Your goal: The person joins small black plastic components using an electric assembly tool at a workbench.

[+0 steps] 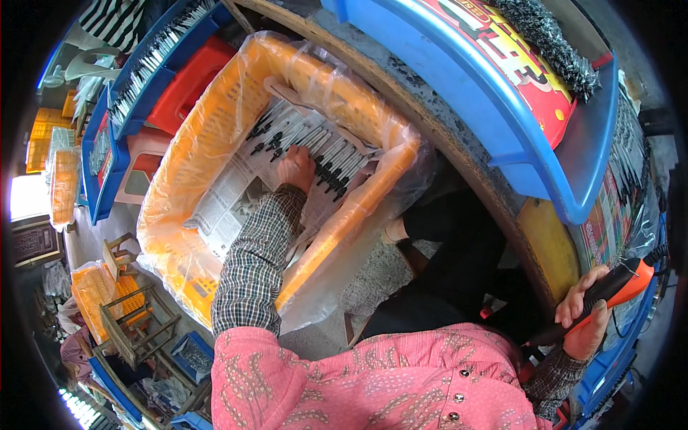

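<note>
My left hand (296, 170) reaches into an orange plastic crate (188, 154) lined with clear film. Its fingers are curled at a row of slim, pale, pen-like pieces (342, 159) with black ends; what they pinch is hidden. The pieces lie side by side at the crate's far end, above sheets of newspaper (223, 204). Away at the right, my right hand (584, 312) is wrapped round an orange-and-black corded power tool (615, 290) shaped like an electric screwdriver. Its narrow black end points down and left, toward my body.
A wooden-edged bench (459, 118) curves along my right. On it stands a blue tray (494, 136) with a red-and-yellow package (530, 72) and a dark, glittering heap (552, 36). Blue trays of slim pieces (154, 68), red stools (188, 82) and a wooden frame (140, 326) stand left.
</note>
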`<state>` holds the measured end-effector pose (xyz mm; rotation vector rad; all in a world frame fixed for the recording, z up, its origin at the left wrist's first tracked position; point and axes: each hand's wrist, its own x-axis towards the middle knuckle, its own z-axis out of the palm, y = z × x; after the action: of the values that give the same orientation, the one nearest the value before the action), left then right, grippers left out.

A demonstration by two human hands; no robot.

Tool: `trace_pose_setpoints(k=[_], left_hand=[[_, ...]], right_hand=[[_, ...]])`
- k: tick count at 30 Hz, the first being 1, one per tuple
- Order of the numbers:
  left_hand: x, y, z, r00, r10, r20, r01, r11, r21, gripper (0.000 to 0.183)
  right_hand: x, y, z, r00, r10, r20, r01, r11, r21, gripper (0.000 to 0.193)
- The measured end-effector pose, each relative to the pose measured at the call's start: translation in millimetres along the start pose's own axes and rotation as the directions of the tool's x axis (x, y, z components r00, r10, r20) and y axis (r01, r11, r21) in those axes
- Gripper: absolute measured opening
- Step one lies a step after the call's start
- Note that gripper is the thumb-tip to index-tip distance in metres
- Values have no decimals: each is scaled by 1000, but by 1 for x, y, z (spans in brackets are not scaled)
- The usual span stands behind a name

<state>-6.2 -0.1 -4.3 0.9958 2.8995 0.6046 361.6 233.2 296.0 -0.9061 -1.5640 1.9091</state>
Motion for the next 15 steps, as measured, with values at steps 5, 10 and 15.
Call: trace_pose_setpoints(k=[5, 10, 15], left_hand=[[-6, 0, 2, 1000, -17, -19, 17, 1000, -1, 11], [-2, 5, -4, 999, -37, -18, 36, 999, -14, 11], [0, 9, -2, 998, -63, 20, 63, 998, 15, 14]], right_hand=[[0, 1, -1, 1000, -1, 3, 1, 1000, 6, 49], [1, 0, -1, 1000, -2, 8, 2, 1000, 3, 50], [0, 1, -1, 1000, -5, -7, 5, 1000, -12, 50]])
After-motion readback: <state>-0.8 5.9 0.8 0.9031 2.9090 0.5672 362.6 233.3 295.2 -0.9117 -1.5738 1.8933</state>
